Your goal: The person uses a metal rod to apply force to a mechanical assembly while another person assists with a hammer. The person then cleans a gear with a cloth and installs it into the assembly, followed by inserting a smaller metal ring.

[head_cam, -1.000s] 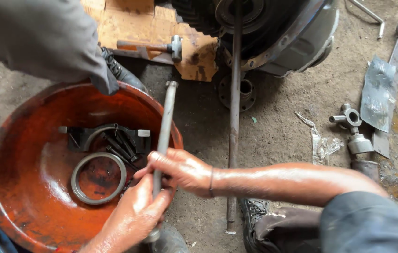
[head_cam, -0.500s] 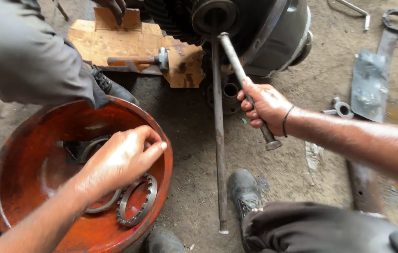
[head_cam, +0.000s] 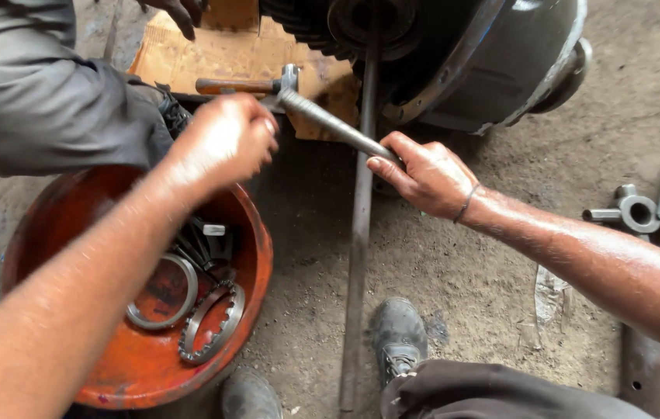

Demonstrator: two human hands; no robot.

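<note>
Gripping the rod (head_cam: 330, 124) near its lower end, the right hand (head_cam: 423, 174) has swung it up toward the housing (head_cam: 485, 70). Half a second ago the left hand (head_cam: 225, 140) was down in the orange basin (head_cam: 260, 256); now it is raised, fisted, close to the rod's tip, its contents unclear.

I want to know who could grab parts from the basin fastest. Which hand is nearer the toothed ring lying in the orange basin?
Left. The left hand hovers over the orange basin's far rim, above the toothed ring. The right hand is off to the side, gripping the short metal rod.
</note>
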